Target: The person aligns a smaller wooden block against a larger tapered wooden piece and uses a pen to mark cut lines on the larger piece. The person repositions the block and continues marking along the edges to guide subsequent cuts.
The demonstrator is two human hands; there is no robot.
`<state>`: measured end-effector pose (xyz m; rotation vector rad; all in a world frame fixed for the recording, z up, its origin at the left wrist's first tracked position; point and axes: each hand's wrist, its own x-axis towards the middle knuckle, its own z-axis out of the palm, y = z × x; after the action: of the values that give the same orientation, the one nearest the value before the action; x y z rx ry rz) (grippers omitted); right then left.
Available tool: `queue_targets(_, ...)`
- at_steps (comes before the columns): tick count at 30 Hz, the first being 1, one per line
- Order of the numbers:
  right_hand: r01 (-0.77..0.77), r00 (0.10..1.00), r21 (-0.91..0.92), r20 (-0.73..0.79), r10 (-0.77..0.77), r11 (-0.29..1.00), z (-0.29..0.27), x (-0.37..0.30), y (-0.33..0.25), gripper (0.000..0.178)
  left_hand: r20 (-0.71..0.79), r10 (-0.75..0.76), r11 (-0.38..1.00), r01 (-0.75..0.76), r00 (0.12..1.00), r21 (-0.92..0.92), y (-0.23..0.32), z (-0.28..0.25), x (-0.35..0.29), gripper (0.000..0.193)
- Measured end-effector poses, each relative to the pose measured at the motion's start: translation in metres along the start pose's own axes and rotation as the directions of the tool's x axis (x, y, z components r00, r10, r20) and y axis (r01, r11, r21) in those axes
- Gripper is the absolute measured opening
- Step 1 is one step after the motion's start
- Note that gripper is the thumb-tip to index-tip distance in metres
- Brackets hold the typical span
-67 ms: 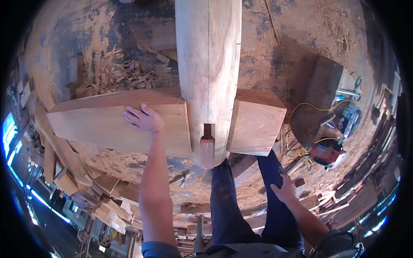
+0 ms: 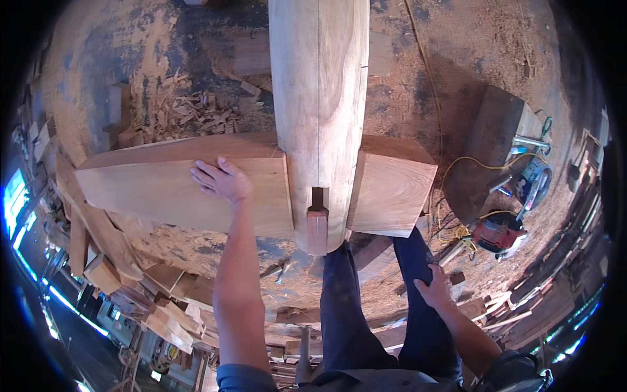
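Note:
A long, pale rounded timber (image 2: 319,85) runs from the far edge toward me, with a pencil line along its middle. Near its close end is a rectangular mortise, where a small reddish wooden block (image 2: 317,234) sits. Under the timber lies a thick wooden beam (image 2: 150,189), crossing it and showing on both sides, with its cut end (image 2: 392,189) at the right. My left hand (image 2: 228,181) rests flat on the beam's left part, fingers spread. Against my right knee lies my right hand (image 2: 434,287), fingers apart and holding nothing.
Wood chips (image 2: 202,114) and sawdust cover the floor. At the right are a red power tool (image 2: 498,234), a blue-grey power tool (image 2: 532,183), a yellow cord (image 2: 460,159) and a dark wooden block (image 2: 483,140). Offcuts (image 2: 173,326) pile up at the lower left.
The whole scene has shifted very slightly to the right in view. Both hands keep their places.

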<state>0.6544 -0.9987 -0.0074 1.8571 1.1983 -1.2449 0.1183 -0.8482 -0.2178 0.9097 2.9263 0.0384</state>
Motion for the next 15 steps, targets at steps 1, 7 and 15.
queue_targets(1, -0.017, 1.000, -0.005, -0.011, 0.017, 1.000, -0.005, 0.001, 0.000, 0.064, -0.014, 0.018, 0.999, -0.019, 1.000, -0.027, 0.001, 0.000, 0.000, 0.076)
queue_targets(7, -0.037, 0.999, 0.049, 0.020, 0.036, 0.998, -0.016, 0.008, -0.003, 0.054, -0.012, 0.014, 0.999, -0.014, 1.000, -0.051, 0.012, -0.003, 0.002, 0.075)
queue_targets(15, 0.072, 0.996, 0.146, -0.064, -0.064, 0.987, -0.007, 0.012, 0.022, 0.055, -0.023, 0.008, 1.000, -0.009, 1.000, -0.026, 0.015, 0.000, 0.001, 0.075)
